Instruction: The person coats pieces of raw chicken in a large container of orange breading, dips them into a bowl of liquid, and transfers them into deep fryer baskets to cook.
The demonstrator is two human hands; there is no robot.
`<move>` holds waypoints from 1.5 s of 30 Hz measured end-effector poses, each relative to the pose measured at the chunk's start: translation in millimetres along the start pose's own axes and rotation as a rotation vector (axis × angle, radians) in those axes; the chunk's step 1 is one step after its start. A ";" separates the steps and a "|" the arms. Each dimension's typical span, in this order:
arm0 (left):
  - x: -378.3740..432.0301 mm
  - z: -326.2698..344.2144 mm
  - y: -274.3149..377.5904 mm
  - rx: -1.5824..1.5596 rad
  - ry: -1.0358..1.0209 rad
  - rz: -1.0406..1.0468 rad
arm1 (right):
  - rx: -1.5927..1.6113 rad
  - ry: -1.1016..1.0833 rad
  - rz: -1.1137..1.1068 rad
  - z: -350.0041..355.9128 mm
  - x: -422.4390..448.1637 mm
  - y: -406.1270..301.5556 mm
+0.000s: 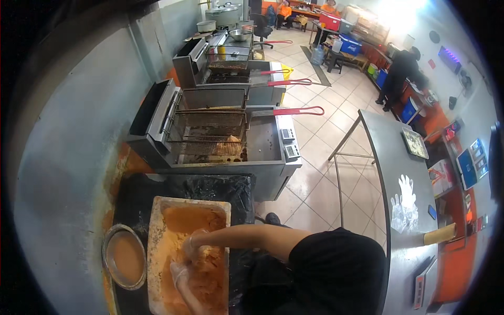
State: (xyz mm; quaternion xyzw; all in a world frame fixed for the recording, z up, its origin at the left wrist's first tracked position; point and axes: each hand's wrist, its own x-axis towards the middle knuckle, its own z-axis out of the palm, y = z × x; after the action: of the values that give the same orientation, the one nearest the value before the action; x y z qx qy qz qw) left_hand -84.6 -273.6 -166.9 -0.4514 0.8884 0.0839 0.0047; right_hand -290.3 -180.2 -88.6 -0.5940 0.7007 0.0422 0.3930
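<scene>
A pale rectangular tub [156,252] holds orange-tinted powder, like seasoned flour, and stands on a black-covered surface [220,187]. My right hand [193,246], in a clear plastic glove, reaches into the tub from the right, its fingers partly down in the powder. Just below it in the picture, my left hand [180,275], gloved likewise, comes in from the bottom edge. The two hands are close together; whether they hold anything between them is hidden. Left of the tub is a round metal bowl [105,258] with orange-brown liquid.
Beyond the tub is a deep fryer [264,145] with red-handled wire baskets [212,128], fried food and two timers [289,143]. A second fryer [232,78] follows. Right stands a metal table [393,157] with clear gloves [405,204], a tray and a scale. A person [399,75] works farther off.
</scene>
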 end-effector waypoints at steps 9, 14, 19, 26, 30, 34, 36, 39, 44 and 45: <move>-2.3 12.9 -31.3 -0.048 0.051 -0.023 | 0.244 0.334 -0.033 -26.1 -27.0 7.9; -7.6 18.5 -46.8 -0.074 0.059 -0.024 | 0.231 0.372 -0.116 -22.1 -46.8 -0.4; -14.2 -23.8 11.8 -0.121 -0.002 0.037 | 0.121 0.271 0.026 -28.3 -59.8 10.6; -32.8 -106.2 66.8 -0.245 -0.001 -0.025 | 0.315 0.446 -0.044 -47.3 -79.2 14.0; -22.2 -161.7 111.6 -0.333 0.007 -0.236 | 0.432 0.510 -0.120 -68.3 -69.1 48.6; -2.6 -181.1 128.6 -0.342 0.177 0.041 | 0.685 0.754 -0.385 -110.2 -72.3 115.8; 20.0 -181.4 180.3 -0.381 0.262 0.254 | 0.808 1.000 -0.753 -113.8 -66.2 201.2; 40.8 -213.7 194.7 -0.624 0.218 0.164 | 0.936 0.847 -0.441 -182.4 -117.1 180.5; 63.9 -260.5 278.5 -0.799 -0.012 0.314 | 0.448 0.992 0.172 -237.8 -212.4 174.5; 74.2 -253.8 297.5 -0.765 0.042 0.415 | 0.420 0.976 0.181 -236.5 -193.5 217.7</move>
State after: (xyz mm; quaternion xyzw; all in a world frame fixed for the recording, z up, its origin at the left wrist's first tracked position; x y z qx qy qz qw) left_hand -350.2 -199.9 120.2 -0.2339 0.8652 0.3970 -0.1979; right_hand -600.0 -86.7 101.5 -0.3905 0.8435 -0.3461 0.1270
